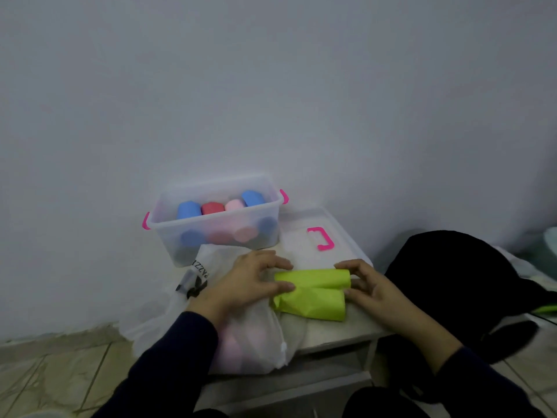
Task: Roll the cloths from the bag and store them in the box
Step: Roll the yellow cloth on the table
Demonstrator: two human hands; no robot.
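A lime green cloth (313, 292) lies partly rolled on the small table, its far edge curled into a roll. My left hand (253, 282) presses its fingertips on the cloth's left end. My right hand (366, 283) grips the roll's right end. Behind them stands a clear plastic box (217, 245) with pink latches; it holds several rolled cloths, blue (189, 210), red (212, 208) and pink (234, 204). A translucent white bag (241, 339) lies under my left wrist, with pink cloth showing through it.
The box's clear lid (316, 233) with a pink handle lies flat to the right of the box. A black fabric heap (458, 282) sits at the right of the table. A white wall stands close behind. Tiled floor (60, 369) shows at lower left.
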